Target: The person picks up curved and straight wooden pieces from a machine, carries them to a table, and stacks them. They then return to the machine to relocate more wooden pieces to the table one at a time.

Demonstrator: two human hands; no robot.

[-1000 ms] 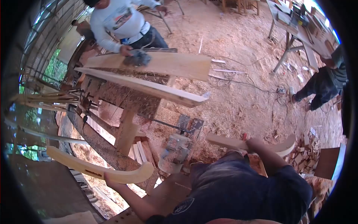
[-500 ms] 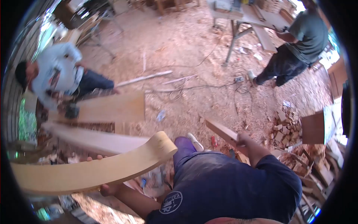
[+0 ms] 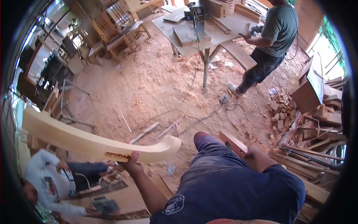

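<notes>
My left hand [image 3: 133, 165] grips a long curved piece of pale wood [image 3: 89, 141] from beneath, thumb up on its side. The piece stretches from the far left to a rounded, upturned end near my knee. A rough brown patch shows on its lower edge beside my thumb. In my right hand [image 3: 254, 154], close to my right thigh, is a straight reddish-brown length of wood [image 3: 234, 143], slanting up and away to the left. My fingers are closed around its near end, partly hidden by the hand.
At lower left a co-worker [image 3: 52, 179] holds a power tool [image 3: 105, 205] over a board. Another person [image 3: 278, 33] stands at a work table [image 3: 164, 31]. Cables [image 3: 238, 108] cross the shavings-covered floor. Offcuts [image 3: 281, 112] and stacked planks [image 3: 317, 164] lie right.
The curved wood has moved up and swung round, its far end now higher at the left. My view has turned left. The right hand still holds its length of wood.
</notes>
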